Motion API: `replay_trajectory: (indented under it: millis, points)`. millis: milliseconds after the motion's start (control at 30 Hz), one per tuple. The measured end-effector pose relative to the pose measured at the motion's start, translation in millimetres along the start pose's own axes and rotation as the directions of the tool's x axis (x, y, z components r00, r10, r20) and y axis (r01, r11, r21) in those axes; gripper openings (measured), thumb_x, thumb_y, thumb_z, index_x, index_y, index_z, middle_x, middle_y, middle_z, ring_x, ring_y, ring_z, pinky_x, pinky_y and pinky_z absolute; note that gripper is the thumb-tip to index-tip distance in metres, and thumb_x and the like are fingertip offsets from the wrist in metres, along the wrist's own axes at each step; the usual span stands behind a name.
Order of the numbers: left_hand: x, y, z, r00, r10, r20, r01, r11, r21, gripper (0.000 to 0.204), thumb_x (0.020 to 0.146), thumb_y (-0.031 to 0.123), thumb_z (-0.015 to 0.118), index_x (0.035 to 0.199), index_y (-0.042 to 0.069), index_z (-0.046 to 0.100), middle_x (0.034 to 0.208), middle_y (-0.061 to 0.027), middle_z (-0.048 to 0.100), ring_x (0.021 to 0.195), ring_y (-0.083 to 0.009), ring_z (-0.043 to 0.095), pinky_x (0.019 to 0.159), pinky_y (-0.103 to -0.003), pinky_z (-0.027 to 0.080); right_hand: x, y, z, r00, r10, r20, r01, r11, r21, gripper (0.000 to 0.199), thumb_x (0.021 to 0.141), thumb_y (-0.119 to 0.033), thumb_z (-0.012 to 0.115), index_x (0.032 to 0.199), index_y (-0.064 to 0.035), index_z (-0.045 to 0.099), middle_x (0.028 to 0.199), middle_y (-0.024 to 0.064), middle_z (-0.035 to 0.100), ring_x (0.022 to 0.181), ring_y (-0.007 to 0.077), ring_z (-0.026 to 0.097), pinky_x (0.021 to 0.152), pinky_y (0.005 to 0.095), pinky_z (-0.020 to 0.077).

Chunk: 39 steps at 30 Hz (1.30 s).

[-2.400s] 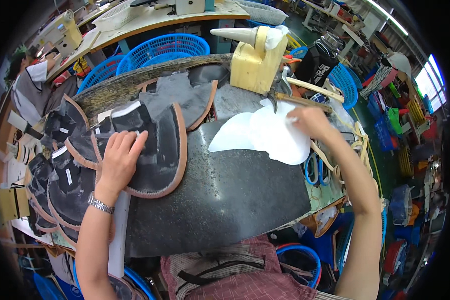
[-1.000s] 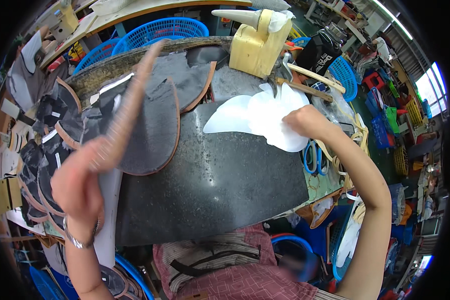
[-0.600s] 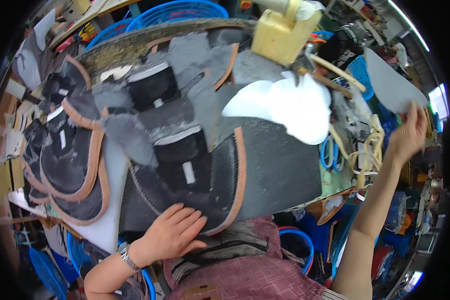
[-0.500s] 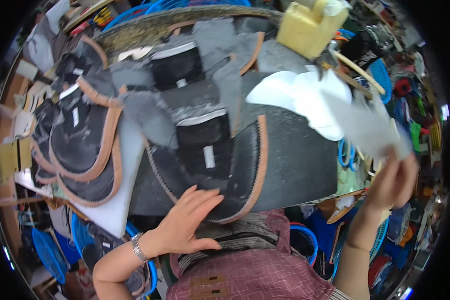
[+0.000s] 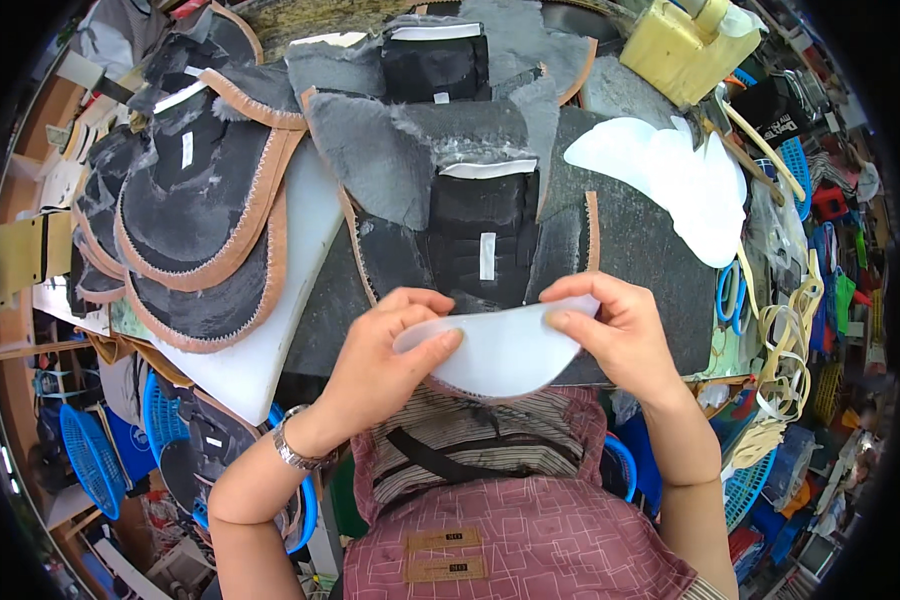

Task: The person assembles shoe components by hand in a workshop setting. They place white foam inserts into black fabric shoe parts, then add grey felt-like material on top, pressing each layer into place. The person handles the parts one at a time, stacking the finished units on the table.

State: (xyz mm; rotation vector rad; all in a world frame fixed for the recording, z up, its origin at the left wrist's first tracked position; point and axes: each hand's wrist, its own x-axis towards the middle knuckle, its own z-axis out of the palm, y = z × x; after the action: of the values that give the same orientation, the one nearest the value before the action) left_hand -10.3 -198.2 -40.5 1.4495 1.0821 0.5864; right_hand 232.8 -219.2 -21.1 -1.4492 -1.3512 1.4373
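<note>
In front of my body I hold a white half-moon sheet (image 5: 495, 358) by its two ends. My left hand (image 5: 382, 350) pinches one end between thumb and fingers. The other end is pinched by my right hand (image 5: 615, 335). Just beyond, a black shoe upper (image 5: 478, 235) lies flat, with tan stitched edging, a white strip and a small white tag. The sheet and my hands hide its near curve. A second upper (image 5: 435, 68) with grey fuzzy lining lies farther off. To the right rests a pile of white cut pieces (image 5: 670, 180), similar to the held one.
Several tan-edged uppers (image 5: 195, 230) are stacked on the left, partly over a white board (image 5: 305, 285). A dark board (image 5: 645, 300) covers the worktop. At the far right stand a yellowish plastic jug (image 5: 680, 55) and blue-handled scissors (image 5: 731, 297). Blue baskets (image 5: 92, 455) sit below.
My right hand has come from the right side to the middle, bringing the white sheet. My left hand has left the near edge of the upper and now grips the sheet's other end.
</note>
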Motion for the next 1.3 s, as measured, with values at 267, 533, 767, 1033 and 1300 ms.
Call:
replay_trajectory:
  millis: [267,533,767,1033,1300]
  points:
    - [-1,-1,7,0.983,0.026,-0.181,0.025,0.963,0.270,0.055,0.073,0.004,0.065,0.124,0.007,0.045,0.073,-0.0034,0.059,0.067,-0.0117,0.058,0.062,-0.025,0.046,11,23,6,0.976,0.210,0.060,-0.199,0.969,-0.148,0.020,0.078,-0.010,0.068,0.094,-0.0005,0.064,0.080,0.0059,0.065,0.073,0.0097,0.059,0.064,0.0248,0.0477]
    - [-2,-16,9,0.958,0.272,-0.087,-0.183,0.818,0.546,0.048,0.072,0.003,0.066,0.117,0.006,0.051,0.078,-0.0098,0.058,0.071,-0.0239,0.059,0.065,-0.033,0.047,11,29,10,0.997,0.064,0.046,-0.040,0.913,-0.406,0.027,0.074,-0.012,0.070,0.098,-0.0047,0.060,0.082,0.0099,0.062,0.070,0.0208,0.061,0.061,0.0336,0.0500]
    - [8,-4,-13,0.785,0.601,-0.151,-0.250,0.529,0.811,0.061,0.063,0.008,0.074,0.120,0.004,0.050,0.103,-0.0140,0.053,0.095,-0.0321,0.051,0.081,-0.039,0.042,28,23,-1,0.827,-0.554,-0.097,0.319,0.604,-0.730,0.036,0.070,-0.020,0.073,0.098,-0.0036,0.056,0.089,0.0131,0.056,0.084,0.0303,0.057,0.073,0.0389,0.0468]
    - [133,61,-37,0.567,0.786,-0.244,-0.513,0.570,0.642,0.027,0.087,0.018,0.059,0.107,0.000,0.059,0.098,-0.0129,0.062,0.092,-0.0201,0.059,0.081,-0.029,0.046,105,1,5,0.994,-0.070,-0.082,0.087,0.968,0.235,0.027,0.084,-0.023,0.064,0.090,0.0031,0.060,0.075,-0.0024,0.060,0.071,0.0042,0.052,0.063,0.0235,0.0440]
    - [182,46,-88,0.979,0.068,0.194,-0.200,0.543,0.816,0.064,0.092,0.055,0.033,0.128,0.004,0.047,0.128,-0.0175,0.050,0.122,-0.0296,0.044,0.102,-0.035,0.033,-58,-18,-4,0.859,-0.325,-0.397,0.390,0.916,0.095,0.040,0.072,-0.008,0.069,0.107,0.0040,0.055,0.100,0.0088,0.063,0.088,0.0152,0.060,0.080,0.0282,0.0466]
